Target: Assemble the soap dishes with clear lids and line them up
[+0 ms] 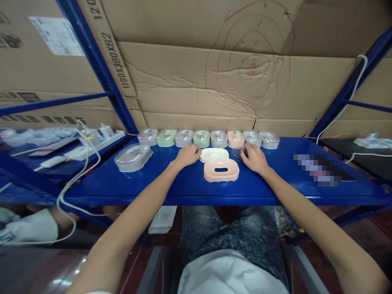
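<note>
Pink tray (221, 170) lies near; left hand (188, 155) rests loosely curled beside the white insert (214, 154), right hand's (253, 157) fingers pinch a clear lid (236, 153).

1. We saw a row of eight lidded soap boxes (211, 138) along the far edge of the blue shelf (171, 183).
2. We noted a larger clear lidded box (133, 157) standing apart on the left.
3. Cardboard cartons (214, 73) stood behind.
4. White power strips (94, 141) and a cable (76, 179) lay far left.
</note>
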`<control>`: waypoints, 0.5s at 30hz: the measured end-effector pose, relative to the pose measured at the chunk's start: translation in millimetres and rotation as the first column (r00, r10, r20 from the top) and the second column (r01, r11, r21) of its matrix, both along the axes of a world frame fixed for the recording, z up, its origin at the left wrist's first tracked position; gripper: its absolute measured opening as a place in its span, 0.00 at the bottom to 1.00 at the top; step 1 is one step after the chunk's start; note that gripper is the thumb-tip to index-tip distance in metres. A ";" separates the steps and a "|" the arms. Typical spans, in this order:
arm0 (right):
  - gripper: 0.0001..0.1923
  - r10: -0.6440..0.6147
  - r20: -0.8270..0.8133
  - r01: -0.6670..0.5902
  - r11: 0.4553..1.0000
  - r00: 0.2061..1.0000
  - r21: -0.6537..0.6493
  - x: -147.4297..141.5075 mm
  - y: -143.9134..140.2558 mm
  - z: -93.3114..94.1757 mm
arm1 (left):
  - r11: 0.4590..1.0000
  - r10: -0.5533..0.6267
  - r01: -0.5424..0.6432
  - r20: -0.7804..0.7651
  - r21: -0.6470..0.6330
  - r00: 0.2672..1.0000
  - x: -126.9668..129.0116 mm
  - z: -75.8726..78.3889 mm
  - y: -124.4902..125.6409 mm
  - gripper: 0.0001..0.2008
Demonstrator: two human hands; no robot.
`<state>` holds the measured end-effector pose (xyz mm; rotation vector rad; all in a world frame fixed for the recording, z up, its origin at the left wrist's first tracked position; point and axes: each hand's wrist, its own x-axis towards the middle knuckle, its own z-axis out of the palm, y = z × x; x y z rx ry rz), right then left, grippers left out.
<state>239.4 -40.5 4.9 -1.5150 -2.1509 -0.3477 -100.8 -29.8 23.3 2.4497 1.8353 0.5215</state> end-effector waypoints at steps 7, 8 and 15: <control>0.08 0.015 -0.012 -0.015 1.000 1.000 0.022 1.6 2.3 -2.7 | 1.000 0.002 -0.002 0.004 -0.006 1.000 -0.3 -0.2 0.8 0.17; 0.09 0.015 -0.011 -0.015 1.000 1.000 0.024 1.5 2.2 -2.9 | 1.000 0.002 -0.002 0.005 -0.008 1.000 -0.3 -0.2 0.8 0.17; 0.09 0.023 -0.029 -0.022 0.999 0.999 0.036 0.9 2.6 -2.9 | 1.000 0.002 -0.001 0.032 -0.006 1.000 -1.0 0.2 0.6 0.15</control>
